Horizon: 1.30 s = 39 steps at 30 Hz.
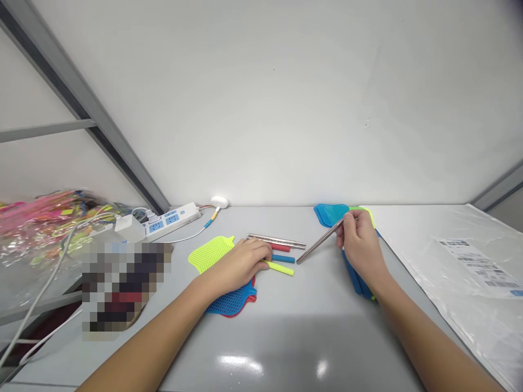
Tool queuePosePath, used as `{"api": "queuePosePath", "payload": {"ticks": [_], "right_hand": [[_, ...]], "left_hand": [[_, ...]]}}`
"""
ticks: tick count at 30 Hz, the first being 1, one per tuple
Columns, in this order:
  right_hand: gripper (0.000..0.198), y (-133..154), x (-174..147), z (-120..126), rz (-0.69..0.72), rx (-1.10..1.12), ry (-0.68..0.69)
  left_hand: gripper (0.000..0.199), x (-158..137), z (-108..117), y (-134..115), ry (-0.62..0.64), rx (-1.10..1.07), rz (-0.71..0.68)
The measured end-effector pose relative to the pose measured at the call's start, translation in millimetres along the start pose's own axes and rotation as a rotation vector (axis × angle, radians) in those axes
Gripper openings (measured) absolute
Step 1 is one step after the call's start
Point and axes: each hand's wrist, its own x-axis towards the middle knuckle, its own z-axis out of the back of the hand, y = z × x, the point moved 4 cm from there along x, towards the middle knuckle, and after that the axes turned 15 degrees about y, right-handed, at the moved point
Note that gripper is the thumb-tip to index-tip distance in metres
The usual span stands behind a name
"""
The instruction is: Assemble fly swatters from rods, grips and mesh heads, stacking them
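Note:
My right hand (362,239) pinches a thin metal rod (321,242), which slants down to the left with its lower tip near the tabletop. My left hand (250,258) rests on the table, its fingers closed on the left end of a yellow-green handle tube (281,268). Beside it lie a blue tube (284,259), a red tube (281,247) and some more metal rods (281,240). Around my left wrist are a yellow-green perforated flyswatter head (210,255) and a blue one (231,302), with red showing underneath. More blue swatter pieces (333,213) lie behind and under my right hand.
A power strip (171,222) with plugs and white cables stands at the back left, near a small white device (219,202). Colourful plastic-wrapped goods (53,223) fill the far left. A blurred-out object (126,288) lies left. A white plastic package (461,261) covers the right side.

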Motion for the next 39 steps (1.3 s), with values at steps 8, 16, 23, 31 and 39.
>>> {"api": "queuePosePath", "payload": {"ticks": [8, 16, 23, 31, 39], "right_hand": [[0.025, -5.9, 2.8, -0.4, -0.029, 0.1, -0.007], [0.025, -8.5, 2.3, 1.9, 0.039, 0.244, -0.063], [0.022, -4.5, -1.1, -0.9, 0.021, 0.209, -0.034], [0.022, 1.9, -5.0, -0.2, 0.03, 0.143, -0.054], [0.015, 17.6, -19.8, 2.5, 0.214, -0.176, -0.142]], "left_hand": [[0.009, 1.5, -1.9, -4.0, -0.007, -0.009, -0.049], [0.015, -8.4, 20.3, 31.1, -0.197, 0.002, 0.117], [0.013, -3.4, 9.2, 30.0, -0.142, 0.04, 0.113], [0.019, 0.6, 2.0, 13.2, -0.176, 0.046, 0.127], [0.018, 1.6, -5.3, -16.0, -0.143, 0.109, 0.061]]}}
